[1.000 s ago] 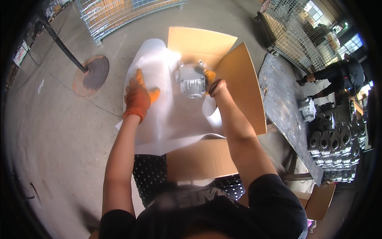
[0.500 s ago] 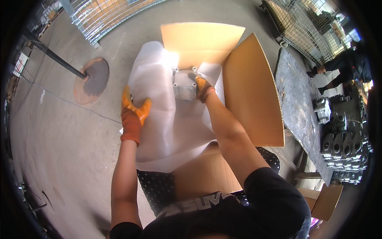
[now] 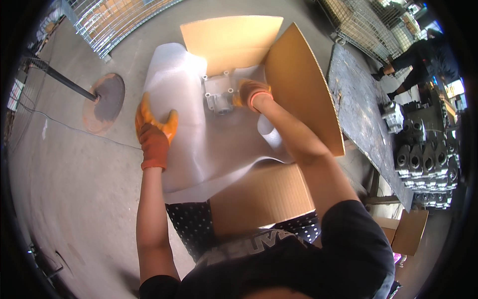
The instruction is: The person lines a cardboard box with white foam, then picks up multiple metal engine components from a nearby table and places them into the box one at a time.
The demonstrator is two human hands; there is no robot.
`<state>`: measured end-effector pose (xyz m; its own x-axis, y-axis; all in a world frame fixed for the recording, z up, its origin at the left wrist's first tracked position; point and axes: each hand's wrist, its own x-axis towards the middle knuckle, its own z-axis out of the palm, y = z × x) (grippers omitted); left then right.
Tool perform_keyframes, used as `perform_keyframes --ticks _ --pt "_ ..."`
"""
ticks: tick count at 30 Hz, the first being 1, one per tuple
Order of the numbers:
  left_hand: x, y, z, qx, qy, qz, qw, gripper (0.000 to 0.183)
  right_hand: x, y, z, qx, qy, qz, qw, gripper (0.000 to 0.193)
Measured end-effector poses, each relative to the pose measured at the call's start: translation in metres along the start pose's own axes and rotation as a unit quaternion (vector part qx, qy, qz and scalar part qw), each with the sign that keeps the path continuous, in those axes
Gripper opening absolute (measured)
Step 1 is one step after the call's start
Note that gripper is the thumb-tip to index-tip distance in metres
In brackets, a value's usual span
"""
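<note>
A grey cast-metal housing [image 3: 217,85] with bosses at its corners lies in an open cardboard box [image 3: 231,47]. White foam sheet [image 3: 186,129] lines the box under the housing and drapes over the left side and near edge. My left hand [image 3: 155,132], in an orange-coated glove, rests against the foam at the left, thumb and fingers spread, holding nothing. At the housing's right side is my right hand [image 3: 254,93], gloved too. Its fingers are blurred and partly hidden, so I cannot see whether they grip the housing.
Right of the box stands a worn dark tabletop [image 3: 356,94], with stacked metal castings [image 3: 423,159] beyond it. Wire cages [image 3: 119,22] stand at the back. On the left is a post on a round base [image 3: 109,99]. Another person [image 3: 418,62] is at far right.
My right hand has shifted from the housing's top to its right side. The housing looks slightly turned, and foam now curls up beside my right forearm. My left hand stays spread on the foam.
</note>
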<state>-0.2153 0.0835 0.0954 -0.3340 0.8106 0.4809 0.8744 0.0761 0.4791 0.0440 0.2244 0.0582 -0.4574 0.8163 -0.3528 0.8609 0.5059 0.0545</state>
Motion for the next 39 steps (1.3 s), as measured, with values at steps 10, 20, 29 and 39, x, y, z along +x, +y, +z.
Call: perform_keyframes --ticks 10,20,29,39 --pt "-0.091 0.133 -0.066 -0.022 -0.541 0.322 0.777 0.077 -0.202 -0.009 -0.025 -0.251 -0.157 -0.087 0.951 0.025" --pt "-0.103 0.124 -0.032 -0.031 -0.494 0.255 0.831 0.040 -0.279 0.025 0.041 -0.178 0.187 -0.149 0.954 0.020" --pt "-0.126 0.145 -0.053 0.108 -0.492 0.327 0.800 0.035 -0.396 0.137 -0.041 0.542 0.299 -0.002 0.786 0.025" --pt "-0.103 0.157 -0.061 0.051 -0.583 0.293 0.756 0.071 -0.408 0.350 0.007 0.032 0.273 0.629 0.727 0.077"
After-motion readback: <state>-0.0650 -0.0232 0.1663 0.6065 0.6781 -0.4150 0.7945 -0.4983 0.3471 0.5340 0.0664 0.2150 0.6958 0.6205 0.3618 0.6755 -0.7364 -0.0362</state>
